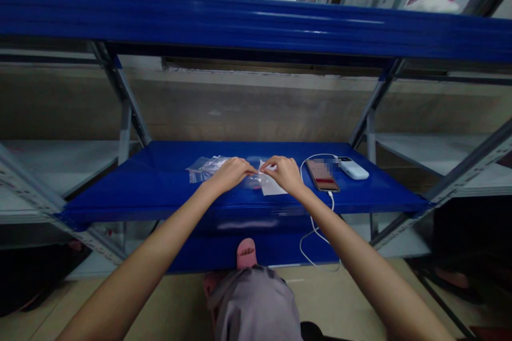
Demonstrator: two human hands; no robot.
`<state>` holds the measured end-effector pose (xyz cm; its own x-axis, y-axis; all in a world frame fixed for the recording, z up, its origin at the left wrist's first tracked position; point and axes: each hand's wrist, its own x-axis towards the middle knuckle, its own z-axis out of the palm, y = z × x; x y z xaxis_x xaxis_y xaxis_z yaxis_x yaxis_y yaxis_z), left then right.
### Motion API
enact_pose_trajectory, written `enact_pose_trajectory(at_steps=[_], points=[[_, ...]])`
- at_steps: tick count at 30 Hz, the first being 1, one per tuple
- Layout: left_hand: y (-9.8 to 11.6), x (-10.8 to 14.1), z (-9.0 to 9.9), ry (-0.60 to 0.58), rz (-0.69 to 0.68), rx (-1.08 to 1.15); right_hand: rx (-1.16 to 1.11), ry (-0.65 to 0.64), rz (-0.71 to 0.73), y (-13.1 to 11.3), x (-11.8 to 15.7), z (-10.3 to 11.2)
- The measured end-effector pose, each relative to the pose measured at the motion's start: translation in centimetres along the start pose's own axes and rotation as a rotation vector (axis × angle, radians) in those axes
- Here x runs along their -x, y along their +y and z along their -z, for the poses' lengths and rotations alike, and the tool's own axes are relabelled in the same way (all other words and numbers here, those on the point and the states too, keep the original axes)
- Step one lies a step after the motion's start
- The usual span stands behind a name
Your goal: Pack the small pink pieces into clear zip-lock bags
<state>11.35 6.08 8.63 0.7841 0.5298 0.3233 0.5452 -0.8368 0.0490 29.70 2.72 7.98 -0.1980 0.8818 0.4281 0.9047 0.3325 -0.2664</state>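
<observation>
Over the blue shelf (pixel 160 170), my left hand (pixel 236 171) and my right hand (pixel 283 170) meet near the middle, fingertips pinched close together. Between and below them is a small clear plastic bag (pixel 253 183), which the fingers of both hands seem to grip at its upper edge. A white paper (pixel 272 186) lies under my right hand. Several clear zip bags (pixel 202 168) are piled just left of my left hand. What is inside the small bag is too small to tell.
Right of my right hand lie a phone (pixel 322 175) and a white power bank (pixel 353 168), joined by a white cable (pixel 333 202) hanging over the shelf's front edge. A blue upper shelf beam (pixel 256 24) crosses above. Metal posts stand at both sides.
</observation>
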Motion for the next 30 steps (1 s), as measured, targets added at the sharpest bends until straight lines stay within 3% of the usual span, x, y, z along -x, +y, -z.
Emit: enact_pose_trajectory(at_steps=[2,7,11,14,20,30], points=[[0.0,0.0,0.0,0.011,-0.004,0.001,0.011,-0.018,0.013,0.0,0.0,0.0],[-0.2,0.1,-0.2,0.041,-0.007,0.024,0.1,-0.016,0.243,-0.1,0.1,0.1],[-0.5,0.3,-0.2,0.065,0.015,0.032,-0.008,0.148,0.138,0.9,0.2,0.0],[-0.7,0.7,-0.3,0.065,0.008,0.053,-0.023,0.2,0.006,3.4,0.7,-0.3],[-1.2,0.9,-1.0,0.107,0.038,0.086,0.248,-0.097,-0.026,8.2,2.4,-2.1],[-1.5,1.0,-1.4,0.105,0.036,0.097,0.299,-0.055,-0.031,7.2,1.9,-4.2]])
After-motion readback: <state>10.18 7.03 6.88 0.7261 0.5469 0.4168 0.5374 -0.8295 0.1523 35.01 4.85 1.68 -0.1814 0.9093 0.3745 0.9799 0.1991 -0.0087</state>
